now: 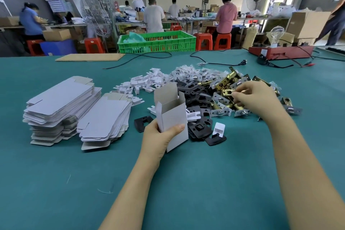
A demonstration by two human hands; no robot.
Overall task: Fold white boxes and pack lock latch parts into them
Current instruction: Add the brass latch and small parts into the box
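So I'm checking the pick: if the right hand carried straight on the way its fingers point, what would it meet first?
The right hand points left and away into the parts pile. Its fingertips already pinch a brass latch piece; just beyond lie black plates, though depth is unclear.

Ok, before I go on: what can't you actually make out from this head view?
- Inside of the folded white box: its own walls hide it, so contents unknown.
- Brass latch the right hand pinches: the fingers cover its near end.
- Box's lower left: behind the left hand.
- Bagged parts: too small.
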